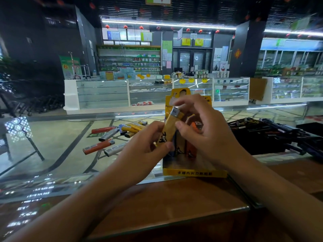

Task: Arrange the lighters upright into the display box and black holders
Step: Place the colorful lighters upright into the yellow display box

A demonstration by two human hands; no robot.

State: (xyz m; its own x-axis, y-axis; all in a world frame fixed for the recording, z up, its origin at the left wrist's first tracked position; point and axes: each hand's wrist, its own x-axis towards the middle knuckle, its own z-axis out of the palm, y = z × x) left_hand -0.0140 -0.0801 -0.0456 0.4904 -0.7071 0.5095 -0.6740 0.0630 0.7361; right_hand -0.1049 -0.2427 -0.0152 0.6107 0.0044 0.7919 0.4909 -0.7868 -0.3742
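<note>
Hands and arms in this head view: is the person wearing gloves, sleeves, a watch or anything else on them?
Nothing is worn on either one. The left hand and the right hand are bare, with no gloves and no rings visible on the fingers. Both forearms are uncovered down to the bottom edge of the picture: no sleeves, watch or bracelet show. The nails look short and unpainted.

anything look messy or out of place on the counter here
Yes: a scatter of loose lighters lies flat at mixed angles on the glass counter, left of the yellow display box, not yet stood upright. Both hands, left and right, hold one yellow lighter tilted above the box.
</note>
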